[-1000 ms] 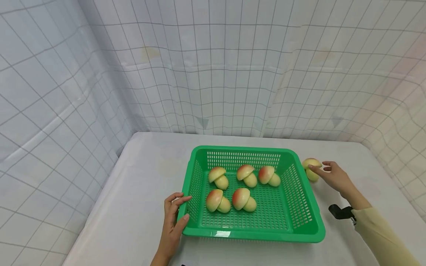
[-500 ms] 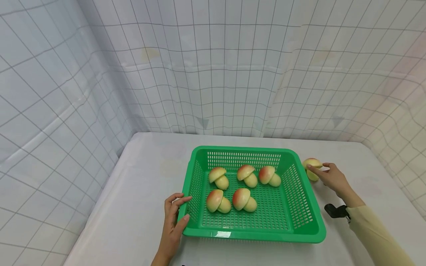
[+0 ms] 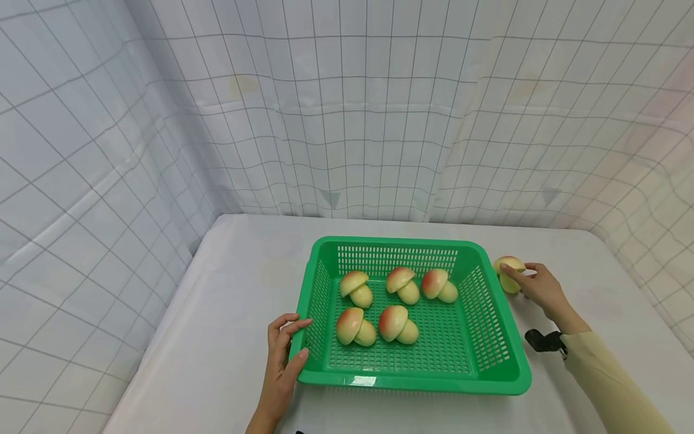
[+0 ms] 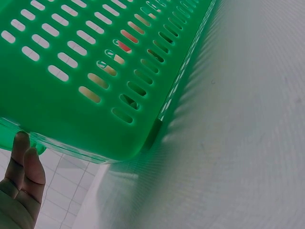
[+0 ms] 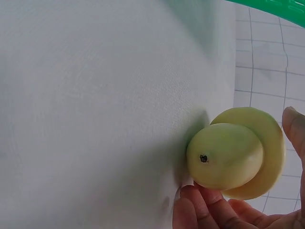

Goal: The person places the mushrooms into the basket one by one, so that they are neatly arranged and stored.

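On the left, my left hand (image 3: 283, 367) holds the left rim of a green plastic basket (image 3: 412, 386); its thumb and a finger lie over the edge. In the left wrist view, fingers (image 4: 21, 167) touch the rim from outside. Beyond the basket's right side, my right hand (image 3: 544, 293) grips a toy mushroom (image 3: 508, 265) with a yellow-red cap. The right wrist view shows the pale stem of this mushroom (image 5: 224, 155) close to the table, fingers under it and the thumb at the cap. Several similar mushrooms (image 3: 399, 324) lie inside the basket.
A white cloth covers the table (image 3: 217, 313). White curtains with grid lines (image 3: 347, 120) hang behind and at both sides. A black wrist device (image 3: 544, 341) sits at the right sleeve. The basket's perforated wall (image 4: 95, 57) stands close to the left wrist camera.
My right hand and forearm have shifted slightly left, and the fingers have closed round the mushroom outside the basket. My left hand and the basket stay in place.
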Demonstrator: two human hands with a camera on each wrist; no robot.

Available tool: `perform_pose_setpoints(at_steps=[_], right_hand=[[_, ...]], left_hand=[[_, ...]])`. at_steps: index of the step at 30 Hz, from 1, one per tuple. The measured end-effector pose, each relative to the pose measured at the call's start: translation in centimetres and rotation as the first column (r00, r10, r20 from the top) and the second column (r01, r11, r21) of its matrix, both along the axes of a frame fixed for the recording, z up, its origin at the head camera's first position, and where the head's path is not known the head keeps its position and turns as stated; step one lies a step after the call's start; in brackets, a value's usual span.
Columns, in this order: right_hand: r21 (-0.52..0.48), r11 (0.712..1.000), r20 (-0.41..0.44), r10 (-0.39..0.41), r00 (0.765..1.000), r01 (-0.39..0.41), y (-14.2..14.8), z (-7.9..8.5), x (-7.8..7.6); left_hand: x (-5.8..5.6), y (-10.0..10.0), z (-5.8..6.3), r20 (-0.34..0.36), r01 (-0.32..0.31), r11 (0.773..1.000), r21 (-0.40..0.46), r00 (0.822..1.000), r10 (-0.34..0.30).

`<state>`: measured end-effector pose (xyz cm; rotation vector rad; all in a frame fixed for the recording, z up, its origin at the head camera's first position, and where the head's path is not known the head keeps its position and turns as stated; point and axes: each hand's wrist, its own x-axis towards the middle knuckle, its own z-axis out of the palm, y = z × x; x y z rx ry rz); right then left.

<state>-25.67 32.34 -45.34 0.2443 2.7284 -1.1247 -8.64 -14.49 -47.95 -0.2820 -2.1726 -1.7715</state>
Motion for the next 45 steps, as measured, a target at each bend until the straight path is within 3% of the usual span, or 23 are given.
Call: perform_pose_setpoints(at_steps=[17, 45], right_hand=[[-0.018, 0.999, -0.023, -0.05, 0.998, 0.049, -0.1, -0.4, -0.5], [-0.011, 0.996, -0.03, -0.093, 0.995, 0.093, 0.6, -0.2, 0.8]], left_hand=[[0.0, -0.1, 0.0, 0.0, 0.0, 1.0, -0.01, 1.0, 0.0], [0.1, 0.0, 0.0, -0.011, -0.002, 1.0, -0.009, 1.0, 0.002]])
